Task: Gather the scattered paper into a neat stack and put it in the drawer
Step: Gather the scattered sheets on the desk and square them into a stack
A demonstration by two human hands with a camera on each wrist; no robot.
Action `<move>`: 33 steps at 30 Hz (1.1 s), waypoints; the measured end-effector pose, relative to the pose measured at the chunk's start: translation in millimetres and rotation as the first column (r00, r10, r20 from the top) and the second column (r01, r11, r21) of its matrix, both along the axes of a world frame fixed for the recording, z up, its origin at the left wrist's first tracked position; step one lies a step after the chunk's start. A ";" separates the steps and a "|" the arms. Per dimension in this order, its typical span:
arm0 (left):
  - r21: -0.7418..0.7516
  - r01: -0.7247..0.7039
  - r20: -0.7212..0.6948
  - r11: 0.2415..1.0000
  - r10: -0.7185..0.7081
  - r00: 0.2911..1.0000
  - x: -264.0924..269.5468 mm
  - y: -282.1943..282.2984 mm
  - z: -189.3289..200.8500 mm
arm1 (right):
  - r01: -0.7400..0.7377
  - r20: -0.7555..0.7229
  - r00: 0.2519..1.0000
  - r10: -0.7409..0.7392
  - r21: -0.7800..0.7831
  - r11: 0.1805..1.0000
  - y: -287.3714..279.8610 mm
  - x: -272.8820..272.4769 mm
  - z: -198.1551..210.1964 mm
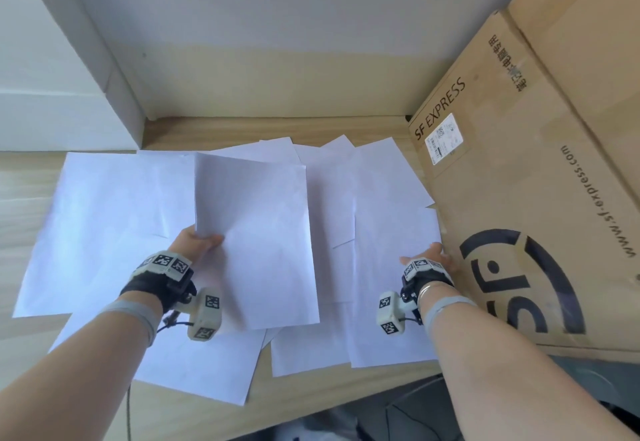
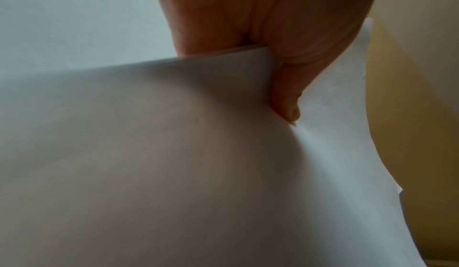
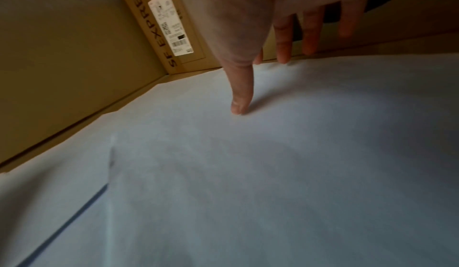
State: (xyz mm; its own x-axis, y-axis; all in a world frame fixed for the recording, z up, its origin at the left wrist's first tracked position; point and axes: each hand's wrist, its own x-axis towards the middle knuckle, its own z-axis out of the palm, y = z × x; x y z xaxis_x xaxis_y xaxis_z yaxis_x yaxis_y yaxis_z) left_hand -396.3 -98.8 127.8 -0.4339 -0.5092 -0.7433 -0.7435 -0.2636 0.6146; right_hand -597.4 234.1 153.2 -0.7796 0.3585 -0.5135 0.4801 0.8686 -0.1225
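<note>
Several white sheets of paper (image 1: 104,219) lie spread and overlapping across the wooden desk (image 1: 27,198). My left hand (image 1: 199,241) pinches the left edge of a lifted sheet (image 1: 256,243), thumb on top; in the left wrist view the thumb (image 2: 285,94) presses on that lifted sheet (image 2: 149,163). My right hand (image 1: 429,255) rests with straight fingers on the right-hand sheets (image 1: 388,302), beside the cardboard box. In the right wrist view its fingertips (image 3: 238,108) touch the paper (image 3: 273,173). No drawer is in view.
A large brown SF Express cardboard box (image 1: 540,198) stands on the desk at the right, against the paper's edge. A white box or cabinet (image 1: 52,94) sits at the back left. The grey wall runs behind. A dark chair (image 1: 398,413) shows below the desk's front edge.
</note>
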 end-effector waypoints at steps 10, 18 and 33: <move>-0.018 0.047 0.011 0.999 -0.047 0.999 -13.5 14.9 3.0 | 0.137 0.074 0.988 -0.133 -0.049 0.989 19.4 -6.7 3.0; -0.013 0.037 -0.007 0.999 -0.037 0.999 -11.8 9.9 0.3 | -0.020 0.020 1.000 0.023 -0.123 0.992 15.9 -17.6 19.6; 0.012 -0.031 -0.053 0.999 0.032 0.998 1.3 -9.7 1.2 | 0.114 0.070 0.993 -0.099 -0.259 0.959 -42.2 -17.3 42.4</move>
